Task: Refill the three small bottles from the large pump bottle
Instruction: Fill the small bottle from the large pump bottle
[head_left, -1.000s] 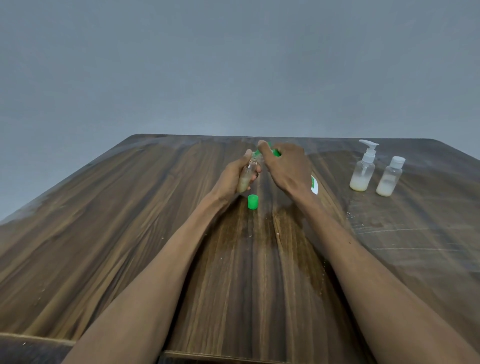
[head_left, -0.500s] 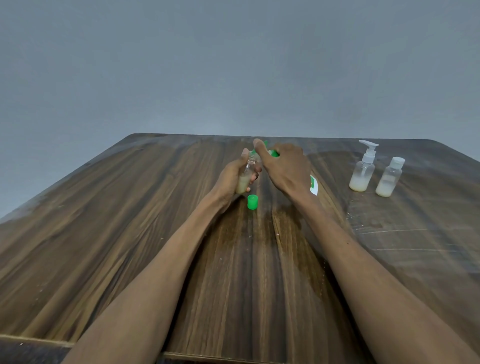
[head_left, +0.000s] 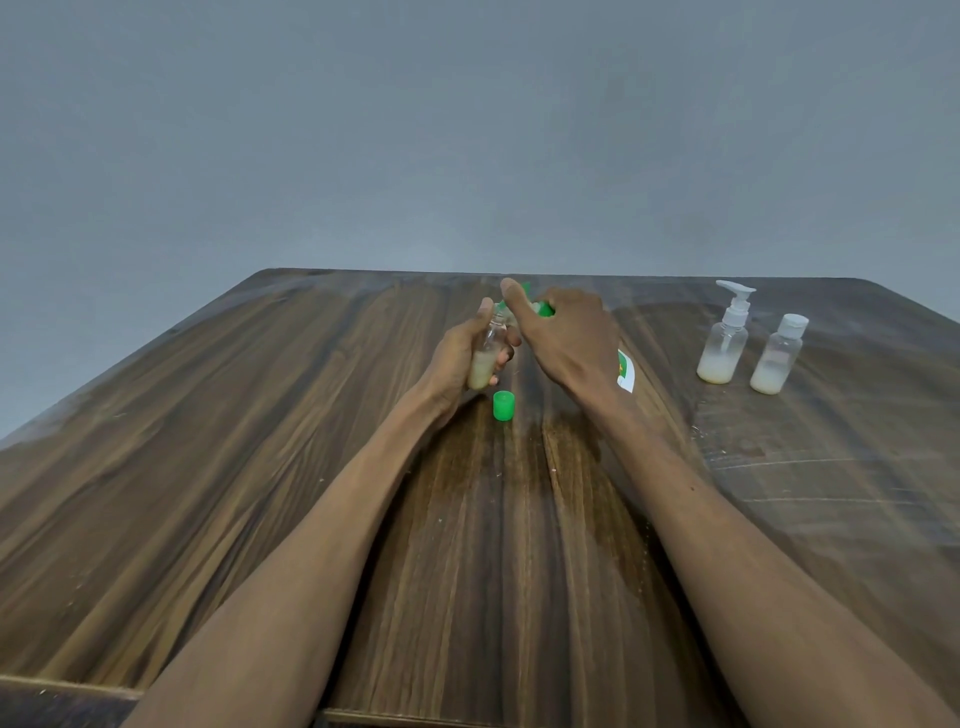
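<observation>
Both hands work at bench centre: our right hand (head_left: 563, 338) presses the pump bottle (head_left: 626, 370), mostly hidden at 3 o'clock of our left hand (head_left: 462, 358), which grips the open small bottle (head_left: 483, 366). Misaligned spout means spills; the cap (head_left: 503, 405) could roll.

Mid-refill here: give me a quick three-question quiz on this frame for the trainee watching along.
1. True or false: the green cap is screwed onto the small bottle in the left hand.
2. Which stands farthest right on the table? A) the green cap B) the flip-top bottle C) the white-pump bottle
3. What is the right hand covering?

Key:
1. False; it sits loose on the table, apart from the bottle.
2. B
3. The large pump bottle; only green pump bits and a label corner show.
</observation>
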